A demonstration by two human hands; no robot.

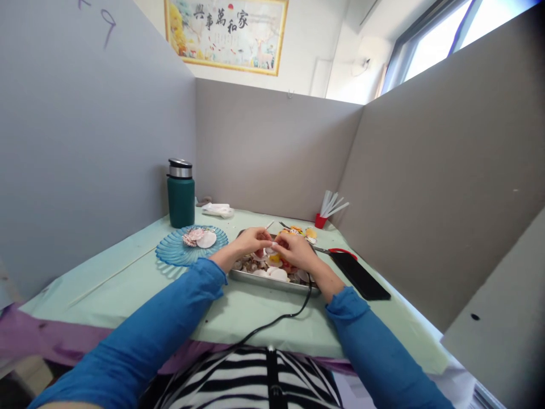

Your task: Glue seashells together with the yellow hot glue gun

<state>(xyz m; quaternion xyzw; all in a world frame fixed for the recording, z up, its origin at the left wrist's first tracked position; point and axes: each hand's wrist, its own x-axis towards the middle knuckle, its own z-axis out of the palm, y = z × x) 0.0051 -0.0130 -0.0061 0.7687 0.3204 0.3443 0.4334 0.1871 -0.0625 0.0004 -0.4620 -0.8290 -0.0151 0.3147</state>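
My left hand (250,242) and my right hand (298,250) meet over a metal tray (266,279) full of seashells. Both hands are closed, fingertips pinched together on a small whitish shell (271,245) held between them. A thin white stick (269,225) pokes up from my left hand's fingers. Several white, pink and orange shells (276,274) lie in the tray under my hands. To the left stands a blue glass plate (170,254) with two shells (200,238) on it.
A dark green flask (180,193) stands behind the plate. A black phone (360,275) and red-handled scissors (343,251) lie right of the tray. A red cup of white sticks (324,216) sits at the back. A black cable (272,322) runs toward me. Grey partitions enclose the table.
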